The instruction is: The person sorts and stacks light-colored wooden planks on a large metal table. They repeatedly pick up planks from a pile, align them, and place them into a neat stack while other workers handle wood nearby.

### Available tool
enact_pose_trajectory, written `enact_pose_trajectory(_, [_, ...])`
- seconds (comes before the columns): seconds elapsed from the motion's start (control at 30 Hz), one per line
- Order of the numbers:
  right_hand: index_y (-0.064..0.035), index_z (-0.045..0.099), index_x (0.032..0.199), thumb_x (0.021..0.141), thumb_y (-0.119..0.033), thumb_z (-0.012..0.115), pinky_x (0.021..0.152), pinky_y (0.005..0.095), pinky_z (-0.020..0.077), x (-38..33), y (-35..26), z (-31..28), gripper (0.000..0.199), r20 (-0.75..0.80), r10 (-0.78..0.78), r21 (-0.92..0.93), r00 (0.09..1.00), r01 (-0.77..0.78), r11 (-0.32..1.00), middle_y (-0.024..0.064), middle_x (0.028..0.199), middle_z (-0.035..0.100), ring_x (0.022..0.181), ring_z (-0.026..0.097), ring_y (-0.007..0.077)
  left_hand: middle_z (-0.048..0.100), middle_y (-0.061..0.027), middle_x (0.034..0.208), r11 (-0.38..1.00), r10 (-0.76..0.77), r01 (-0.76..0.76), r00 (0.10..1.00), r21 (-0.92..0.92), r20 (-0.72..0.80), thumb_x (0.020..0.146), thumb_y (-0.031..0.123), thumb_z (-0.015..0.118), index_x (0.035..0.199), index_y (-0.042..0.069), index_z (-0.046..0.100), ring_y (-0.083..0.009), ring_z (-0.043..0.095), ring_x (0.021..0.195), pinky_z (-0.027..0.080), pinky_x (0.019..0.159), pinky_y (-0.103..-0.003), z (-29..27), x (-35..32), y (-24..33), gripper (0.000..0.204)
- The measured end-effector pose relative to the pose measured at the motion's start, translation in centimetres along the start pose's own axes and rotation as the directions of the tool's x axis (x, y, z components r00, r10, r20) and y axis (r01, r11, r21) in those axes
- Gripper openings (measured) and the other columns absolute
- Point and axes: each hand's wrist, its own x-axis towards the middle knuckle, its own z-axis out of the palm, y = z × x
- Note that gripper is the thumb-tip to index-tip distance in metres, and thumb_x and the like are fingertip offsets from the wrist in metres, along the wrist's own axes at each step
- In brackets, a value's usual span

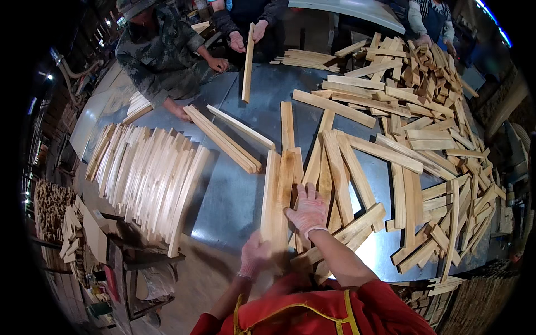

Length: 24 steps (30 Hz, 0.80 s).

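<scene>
My gloved left hand [255,255] is wrapped round the near end of upright-pointing wooden slats [269,207], held side by side in front of my body. The glove is slightly blurred, and its fingertips are partly hidden. To the right, my gloved right hand [308,209] lies with fingers apart over more slats, its thumb close to a darker brown slat [286,177]. Just beyond that hand, loose slats [337,178] fan out across the metal table [220,209].
A tight row of pale slats [148,176] lies at the left. A large jumbled heap of slats [430,111] covers the right side. Across the table, a person in camouflage [167,56] touches a slat bundle [223,139]; another person holds up a slat [248,64].
</scene>
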Motion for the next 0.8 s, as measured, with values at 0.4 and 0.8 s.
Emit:
enact_pose_trajectory(0.4, [0.0004, 0.056, 0.143, 0.086, -0.001, 0.060, 0.087, 0.0330, 0.0563, -10.2, 5.0, -6.3, 0.058, 0.216, -0.006, 0.769, 0.976, -0.167, 0.617, 0.0140, 0.116, 0.072, 0.103, 0.069, 0.0240, 0.071, -0.0028, 0.118, 0.943, -0.061, 0.129, 0.973, -0.308, 0.222, 0.094, 0.004, 0.061, 0.137, 0.000, 0.063, -0.0106, 0.063, 0.105, 0.051, 0.094, -0.028, 0.8, 1.2, 5.5, 0.044])
enact_pose_trajectory(0.8, [-0.0017, 0.038, 0.161, 0.091, -0.026, 0.070, 0.104, 0.0355, 0.0534, -16.2, 3.8, 1.5, 0.081, 0.393, -0.108, 0.568, 0.913, -0.148, 0.810, 0.0240, 0.134, 0.067, 0.116, 0.069, 0.0324, 0.072, -0.0243, 0.123, 0.993, 0.025, -0.048, 0.980, 0.110, 0.199, 0.081, 0.025, 0.078, 0.152, 0.000, 0.047, -0.0359, 0.070, 0.114, 0.055, 0.098, -0.039, 8.2, 6.0, 2.1, 0.081])
